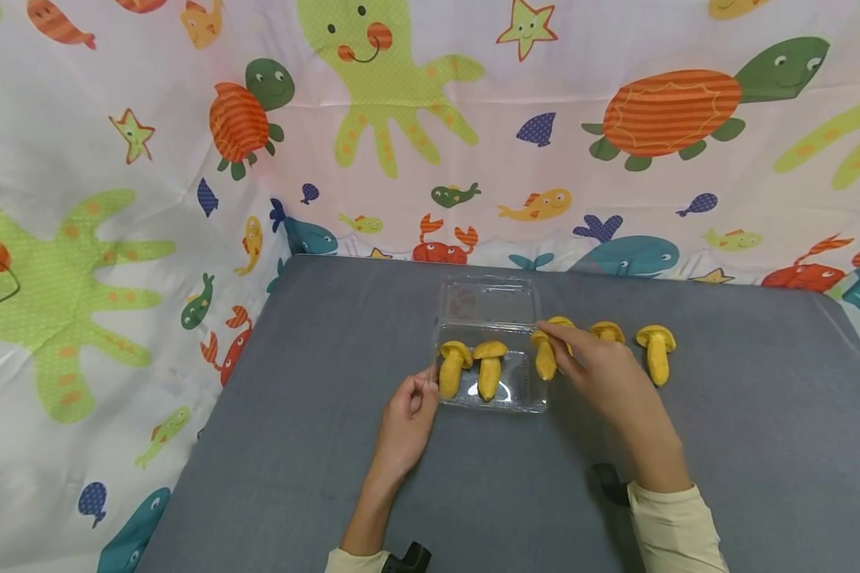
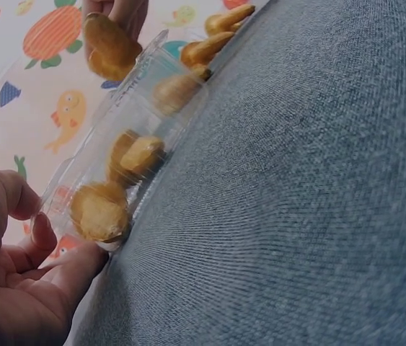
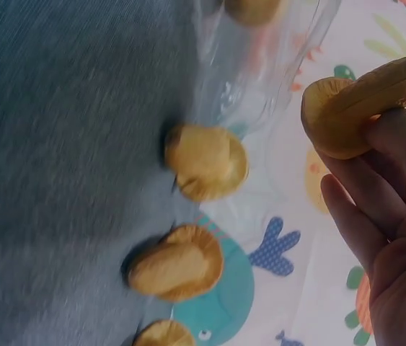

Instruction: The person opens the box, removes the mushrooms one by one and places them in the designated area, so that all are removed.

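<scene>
A clear plastic clamshell box (image 1: 519, 395) lies with its lid (image 1: 489, 301) folded back. Two yellow mushrooms stand side by side in it, the left mushroom (image 1: 453, 370) near the wall and the other mushroom (image 1: 490, 371) beside it. My left hand (image 1: 406, 422) pinches the box's left edge between thumb and fingers. Between thumb and fingertips, my right hand (image 1: 619, 386) holds another mushroom (image 3: 365, 104), raised at the box's right side. The left wrist view shows this mushroom (image 2: 109, 49) above the box's rim.
To the right of the box, three more mushrooms lie in a row on the grey cloth-covered table (image 1: 294, 461): a near one (image 3: 206, 162), a middle one (image 3: 177, 263) and a far one (image 1: 657, 354). A curtain (image 1: 416, 199) printed with sea animals hangs behind and to the left.
</scene>
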Motion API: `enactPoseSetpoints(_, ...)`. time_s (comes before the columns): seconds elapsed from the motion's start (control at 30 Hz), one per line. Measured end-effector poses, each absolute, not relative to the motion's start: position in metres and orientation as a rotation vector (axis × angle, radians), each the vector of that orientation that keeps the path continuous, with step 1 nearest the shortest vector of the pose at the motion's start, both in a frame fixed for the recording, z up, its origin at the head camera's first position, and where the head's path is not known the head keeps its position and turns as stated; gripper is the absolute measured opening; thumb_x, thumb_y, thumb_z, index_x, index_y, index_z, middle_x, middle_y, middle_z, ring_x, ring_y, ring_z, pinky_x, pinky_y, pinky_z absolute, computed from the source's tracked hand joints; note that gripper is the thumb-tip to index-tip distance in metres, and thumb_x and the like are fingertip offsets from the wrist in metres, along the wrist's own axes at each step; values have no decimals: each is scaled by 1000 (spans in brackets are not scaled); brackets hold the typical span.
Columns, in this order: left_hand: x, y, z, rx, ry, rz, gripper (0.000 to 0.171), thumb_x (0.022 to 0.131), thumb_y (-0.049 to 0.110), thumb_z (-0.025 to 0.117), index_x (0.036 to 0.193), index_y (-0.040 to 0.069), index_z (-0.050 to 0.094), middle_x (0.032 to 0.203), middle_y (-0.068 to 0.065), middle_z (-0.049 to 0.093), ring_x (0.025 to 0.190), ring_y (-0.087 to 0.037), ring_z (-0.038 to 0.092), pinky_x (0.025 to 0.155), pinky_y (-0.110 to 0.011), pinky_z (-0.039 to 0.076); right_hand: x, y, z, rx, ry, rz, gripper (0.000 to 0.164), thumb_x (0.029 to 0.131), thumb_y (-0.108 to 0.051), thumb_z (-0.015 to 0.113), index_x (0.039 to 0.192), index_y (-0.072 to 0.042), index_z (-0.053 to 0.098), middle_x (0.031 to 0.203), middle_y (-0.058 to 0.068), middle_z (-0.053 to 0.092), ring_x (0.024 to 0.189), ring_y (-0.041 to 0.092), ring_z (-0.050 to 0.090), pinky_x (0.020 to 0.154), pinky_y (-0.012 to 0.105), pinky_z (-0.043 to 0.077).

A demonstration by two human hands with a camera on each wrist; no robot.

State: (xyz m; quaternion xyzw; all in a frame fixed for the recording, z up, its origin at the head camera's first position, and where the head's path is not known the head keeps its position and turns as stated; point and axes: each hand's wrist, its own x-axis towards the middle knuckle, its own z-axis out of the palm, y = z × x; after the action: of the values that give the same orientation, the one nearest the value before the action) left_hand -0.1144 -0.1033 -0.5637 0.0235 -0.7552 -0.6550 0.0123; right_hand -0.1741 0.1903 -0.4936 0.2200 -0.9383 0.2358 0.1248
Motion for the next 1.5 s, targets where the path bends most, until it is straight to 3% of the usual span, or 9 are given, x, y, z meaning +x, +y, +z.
enactPoseSetpoints(0.13,-114,-105,-563,74,-2343,-2033,23,111,23,60,100,4,62,150,-11,60,141,-22,55,111,-40,47,-174,202,-496,622,-2689,653,40,96,-6,78,136,-8,70,80,4,71,53,9,46,51,28,44)
enactPoseSetpoints(0.33,-113,-105,-563,69,-2359,-2018,26,111,28,60,100,5,63,151,-9,60,142,-21,54,111,-42,47,-171,215,-503,630,-2669,676,39,94,-3,79,132,-5,72,97,13,79,57,10,52,56,34,51)
enactPoseSetpoints(0.63,-114,-107,-561,64,-2346,-2044,28,111,29,58,101,3,62,152,-9,59,143,-20,53,113,-43,45,-165,224,-507,625,-2767,652,44,95,-6,80,137,-7,70,116,15,78,65,11,59,70,42,62)
enactPoseSetpoints(0.83,-116,-108,-560,66,-2356,-2047,28,112,29,58,102,3,61,153,-9,58,143,-20,52,113,-44,45,-156,228,-510,694,-2766,607,47,93,-6,81,138,-10,69,109,10,80,62,4,56,61,32,58)
enactPoseSetpoints(1.1,-117,-107,-561,62,-2370,-2047,26,111,28,59,102,3,62,153,-9,58,142,-20,53,112,-43,46,-147,232,-520,753,-2743,558,49,90,-7,84,137,-13,71,109,3,80,69,4,62,69,38,62)
enactPoseSetpoints(1.33,-116,-107,-561,62,-2380,-2038,24,111,25,59,101,4,62,152,-11,59,142,-23,54,112,-44,46,-144,231,-523,783,-2769,539,42,92,-7,82,132,-13,72,111,6,80,83,18,76,74,46,62)
enactPoseSetpoints(1.5,-114,-106,-561,63,-2389,-2039,23,111,25,59,101,4,62,153,-10,59,142,-23,54,112,-43,46,-143,228,-521,807,-2805,484,36,93,-7,80,128,-12,73,111,6,80,86,22,77,73,46,61)
